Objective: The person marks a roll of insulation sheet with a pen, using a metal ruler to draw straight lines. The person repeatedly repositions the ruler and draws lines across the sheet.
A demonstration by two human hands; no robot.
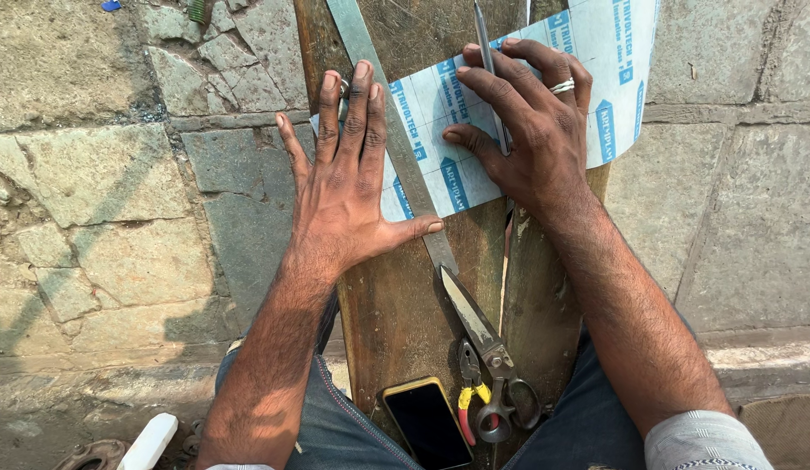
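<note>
My left hand (346, 178) lies flat, fingers spread, pressing on a long metal ruler (394, 139) and the left end of a white plastic sheet with blue printed labels (609, 78). Both rest across a brown wooden plank (405, 305). My right hand (527, 130) holds a thin metal scriber or pencil (483, 35) upright against the sheet, just right of the ruler's edge. A silver ring sits on one right finger.
Large metal scissors (483, 344), pliers with red and yellow handles (466, 396) and a dark phone in a yellow case (427, 425) lie on the plank near my knees. Stone paving (100, 174) surrounds it. A white object (148, 442) sits bottom left.
</note>
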